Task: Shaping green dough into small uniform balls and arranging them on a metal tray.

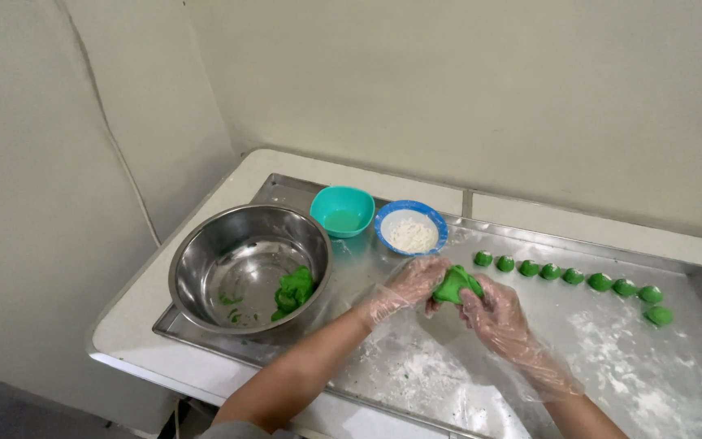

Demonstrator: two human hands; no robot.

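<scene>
Both gloved hands, left [406, 284] and right [493, 313], pinch a bright green, smooth, folded dough lump [455, 283] over the floury tray [627, 366], right of the bowl [249, 264]

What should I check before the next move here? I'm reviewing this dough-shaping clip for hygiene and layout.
1. Both hands gloved: ok; the left hand and right hand wear clear plastic gloves.
2. Grip on the green dough piece: ok; both hands hold it above the metal tray.
3. Dough supply: ok; a green dough lump lies in the steel bowl.
4. Room in the row of shaped green pieces: ok; bare tray beside it.
5. White powder bowl stocked: ok.
6. Contents of the teal bowl: cannot tell.
</scene>
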